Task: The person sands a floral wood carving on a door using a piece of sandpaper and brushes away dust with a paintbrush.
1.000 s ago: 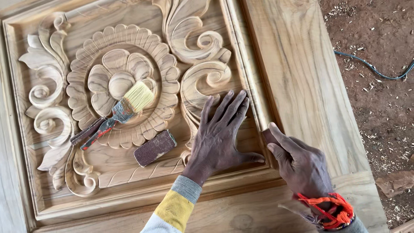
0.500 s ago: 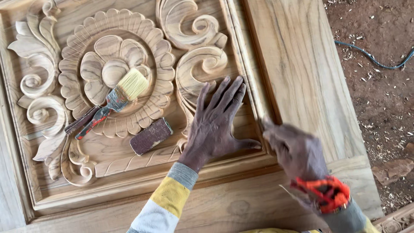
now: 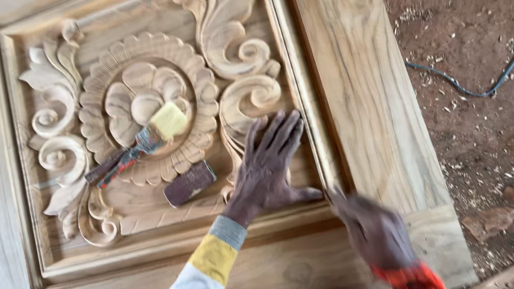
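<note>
Pale timber frames the carved panel (image 3: 160,214), whose raised moulding (image 3: 316,134) runs between the hands: the blurred right hand (image 3: 375,233) rubs its near corner, grip unreadable, the left hand (image 3: 267,166) presses flat, fingers spread, just right of a sanding block (image 3: 189,183) and brush (image 3: 139,144), beyond.

A woodworker's bare left hand (image 3: 267,166) emerges from a sleeve with a grey cuff, a yellow band, then white; at four o'clock, the blurred right hand (image 3: 372,230) wears an orange-red wristband.
</note>
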